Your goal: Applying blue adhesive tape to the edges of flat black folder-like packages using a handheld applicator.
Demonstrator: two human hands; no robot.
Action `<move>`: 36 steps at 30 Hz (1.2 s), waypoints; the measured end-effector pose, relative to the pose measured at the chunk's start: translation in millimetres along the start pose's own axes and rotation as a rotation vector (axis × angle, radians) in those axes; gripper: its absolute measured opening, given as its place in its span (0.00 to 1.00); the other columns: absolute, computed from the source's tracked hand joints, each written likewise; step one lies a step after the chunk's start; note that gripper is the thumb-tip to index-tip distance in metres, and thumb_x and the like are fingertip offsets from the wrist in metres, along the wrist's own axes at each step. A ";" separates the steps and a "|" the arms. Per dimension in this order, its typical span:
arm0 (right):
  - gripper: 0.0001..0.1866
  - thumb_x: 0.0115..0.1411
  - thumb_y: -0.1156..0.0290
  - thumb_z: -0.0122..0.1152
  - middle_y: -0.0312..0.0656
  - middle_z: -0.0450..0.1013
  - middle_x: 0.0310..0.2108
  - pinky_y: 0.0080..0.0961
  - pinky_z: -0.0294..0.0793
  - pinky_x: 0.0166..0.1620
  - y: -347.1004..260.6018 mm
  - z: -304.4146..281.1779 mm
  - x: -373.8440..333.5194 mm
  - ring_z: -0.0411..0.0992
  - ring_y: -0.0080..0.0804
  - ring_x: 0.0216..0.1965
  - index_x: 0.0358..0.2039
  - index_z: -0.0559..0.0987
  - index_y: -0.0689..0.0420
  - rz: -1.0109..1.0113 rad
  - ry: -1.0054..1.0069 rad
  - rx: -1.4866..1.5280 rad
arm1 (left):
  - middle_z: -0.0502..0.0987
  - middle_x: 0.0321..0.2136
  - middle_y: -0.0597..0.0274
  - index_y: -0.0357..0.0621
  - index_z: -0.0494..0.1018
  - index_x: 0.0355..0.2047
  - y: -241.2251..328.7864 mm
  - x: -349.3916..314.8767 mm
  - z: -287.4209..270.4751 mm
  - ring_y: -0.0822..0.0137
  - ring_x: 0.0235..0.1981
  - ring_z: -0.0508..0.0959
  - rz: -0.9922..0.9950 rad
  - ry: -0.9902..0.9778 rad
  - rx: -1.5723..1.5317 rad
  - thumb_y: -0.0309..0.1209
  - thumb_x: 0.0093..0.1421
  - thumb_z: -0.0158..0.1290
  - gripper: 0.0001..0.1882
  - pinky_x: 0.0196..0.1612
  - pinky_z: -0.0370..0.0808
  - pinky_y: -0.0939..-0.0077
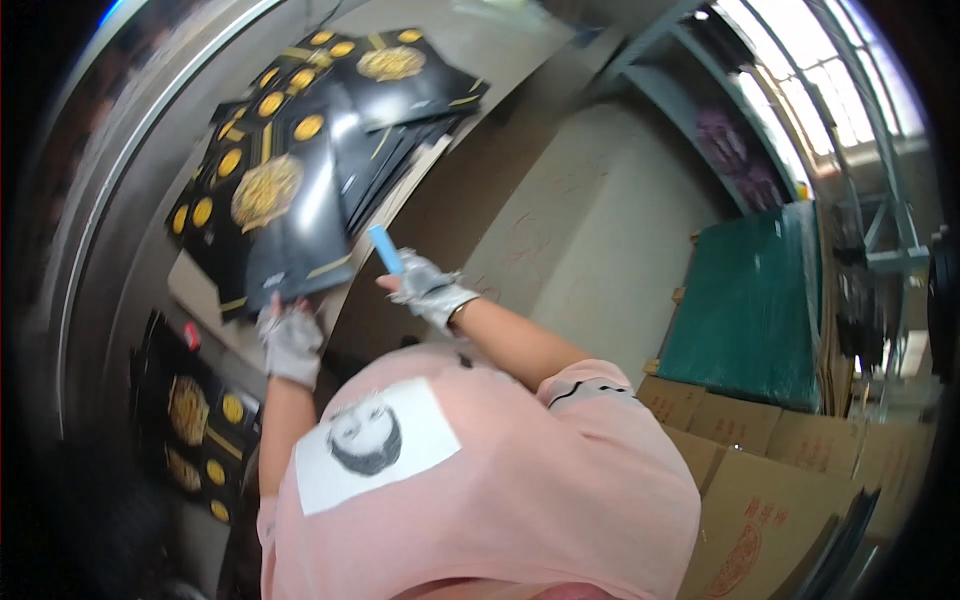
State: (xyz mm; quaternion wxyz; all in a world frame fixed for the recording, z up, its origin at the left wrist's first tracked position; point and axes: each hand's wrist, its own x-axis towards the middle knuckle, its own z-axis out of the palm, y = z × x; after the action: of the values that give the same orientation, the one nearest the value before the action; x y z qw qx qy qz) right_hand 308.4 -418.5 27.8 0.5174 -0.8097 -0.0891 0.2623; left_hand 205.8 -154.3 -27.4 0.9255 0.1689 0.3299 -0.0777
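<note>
My left hand (pixel 290 345), in a grey-white glove with bare fingertips, grips the near edge of a glossy black printed sheet (pixel 300 245) with gold emblems. That sheet lies on top of a loose, fanned pile of similar black-and-gold sheets (pixel 385 75) on the worktable. To the right of the pile, my right hand (pixel 428 288), gloved the same way, is closed round a flat light-blue stick-like tool (pixel 384 248). The tool's far end points toward the pile and stands apart from it. Its working end, if any, cannot be made out.
More black-and-gold sheets (pixel 190 420) lie at the lower left, near a small red object (pixel 192 336). Brown cardboard boxes (pixel 765 510) stand at the lower right, below a green wrapped stack (pixel 745 305). Metal shelving (pixel 690 120) rises at the far right.
</note>
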 end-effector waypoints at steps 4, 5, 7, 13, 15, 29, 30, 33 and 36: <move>0.13 0.45 0.74 0.65 0.39 0.67 0.20 0.28 0.67 0.26 23.1 1.1 -11.2 0.67 0.28 0.22 0.29 0.69 0.61 0.091 -0.082 -0.033 | 0.73 0.30 0.60 0.42 0.67 0.36 -22.3 8.7 22.1 0.67 0.27 0.73 0.023 -0.023 -0.051 0.43 0.58 0.51 0.17 0.31 0.74 0.79; 0.15 0.43 0.72 0.65 0.42 0.68 0.20 0.30 0.68 0.28 24.8 -2.4 -10.7 0.69 0.31 0.24 0.30 0.70 0.62 0.187 -0.129 0.005 | 0.73 0.33 0.58 0.42 0.66 0.38 -28.9 8.5 35.4 0.66 0.29 0.73 0.132 0.019 -0.026 0.42 0.59 0.51 0.17 0.33 0.74 0.79; 0.17 0.41 0.67 0.65 0.48 0.70 0.23 0.36 0.69 0.32 50.6 4.5 -4.8 0.71 0.42 0.27 0.30 0.71 0.60 0.032 -0.037 -0.044 | 0.72 0.36 0.57 0.41 0.65 0.39 -32.0 15.4 40.9 0.63 0.34 0.73 0.222 0.120 -0.047 0.37 0.59 0.51 0.14 0.38 0.75 0.77; 0.18 0.41 0.64 0.64 0.51 0.70 0.26 0.39 0.68 0.33 45.1 13.9 -0.6 0.70 0.51 0.28 0.30 0.70 0.59 0.040 -0.088 -0.153 | 0.70 0.40 0.56 0.41 0.63 0.38 -41.7 6.0 53.0 0.60 0.41 0.72 0.317 0.222 -0.134 0.34 0.58 0.52 0.13 0.42 0.75 0.74; 0.19 0.41 0.64 0.64 0.52 0.70 0.26 0.39 0.68 0.33 40.0 19.7 -2.9 0.70 0.51 0.29 0.30 0.70 0.60 -0.014 -0.088 -0.186 | 0.69 0.41 0.56 0.41 0.62 0.39 -40.9 8.7 52.7 0.58 0.43 0.72 0.327 0.204 -0.138 0.34 0.58 0.52 0.14 0.41 0.76 0.74; 0.14 0.47 0.68 0.65 0.45 0.70 0.25 0.32 0.70 0.28 88.2 64.0 28.6 0.71 0.37 0.26 0.31 0.72 0.61 -0.010 0.027 0.182 | 0.70 0.44 0.51 0.37 0.62 0.45 -56.5 16.5 70.0 0.55 0.42 0.73 0.246 0.120 -0.253 0.34 0.59 0.51 0.18 0.43 0.76 0.67; 0.13 0.48 0.68 0.65 0.43 0.70 0.24 0.32 0.69 0.26 81.5 63.7 27.1 0.71 0.36 0.24 0.29 0.72 0.61 0.006 0.030 0.217 | 0.70 0.44 0.51 0.37 0.62 0.45 -56.4 18.9 66.2 0.55 0.42 0.73 0.251 0.121 -0.255 0.34 0.59 0.51 0.18 0.43 0.76 0.67; 0.09 0.51 0.71 0.60 0.40 0.68 0.21 0.30 0.67 0.20 63.1 59.2 17.0 0.69 0.33 0.19 0.29 0.70 0.58 0.015 -0.001 0.146 | 0.69 0.45 0.51 0.36 0.62 0.45 -55.9 21.7 61.6 0.55 0.41 0.73 0.206 0.066 -0.305 0.33 0.60 0.50 0.18 0.44 0.76 0.67; 0.04 0.54 0.73 0.53 0.39 0.67 0.20 0.27 0.65 0.16 35.2 48.5 11.5 0.66 0.29 0.15 0.31 0.69 0.55 0.385 -0.033 0.676 | 0.69 0.45 0.52 0.37 0.62 0.45 -53.1 17.5 57.4 0.56 0.41 0.72 0.263 0.055 -0.224 0.39 0.58 0.53 0.22 0.45 0.74 0.68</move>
State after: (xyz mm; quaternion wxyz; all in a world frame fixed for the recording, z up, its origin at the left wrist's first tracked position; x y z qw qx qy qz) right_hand 288.6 -391.2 -23.0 0.6949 -0.5911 0.1475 0.3821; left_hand 239.3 -225.2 -10.8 0.9313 0.1084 0.3370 0.0861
